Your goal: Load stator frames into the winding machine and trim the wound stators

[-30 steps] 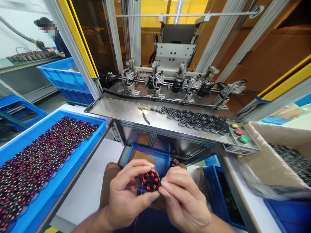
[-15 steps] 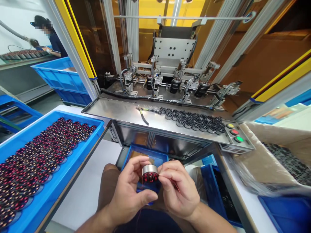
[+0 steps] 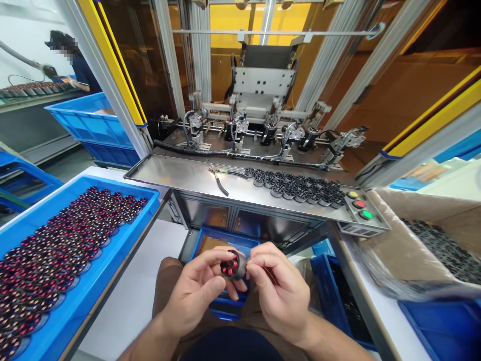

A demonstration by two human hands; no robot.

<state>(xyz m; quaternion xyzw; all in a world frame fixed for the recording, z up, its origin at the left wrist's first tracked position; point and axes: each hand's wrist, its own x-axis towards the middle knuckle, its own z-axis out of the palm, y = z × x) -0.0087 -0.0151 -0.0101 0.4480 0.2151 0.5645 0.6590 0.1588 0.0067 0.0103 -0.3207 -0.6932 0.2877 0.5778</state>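
A round metal-rimmed part with red windings inside [image 3: 233, 265] is held above my lap, its open face turned to the left. My left hand [image 3: 201, 286] grips it between thumb and fingers. At its right side my right hand [image 3: 276, 286] has thumb and index finger pinched together, with a thin reddish wire running through the fingers. Whether the right fingertips touch the part is hard to tell. Behind them, on the metal ledge [image 3: 169, 175], lie pliers [image 3: 221, 183] and several black ring-shaped parts [image 3: 300, 188].
Many wound parts fill a blue tray [image 3: 150, 203] at the left. A machine [image 3: 265, 82] stands ahead, with a button box [image 3: 370, 220] at its right. A lined box of dark parts [image 3: 391, 200] is at the right. A person [image 3: 80, 67] works at the far left.
The round part has turned in my left hand, so its wound face now points left instead of down toward me. The view has shifted slightly.
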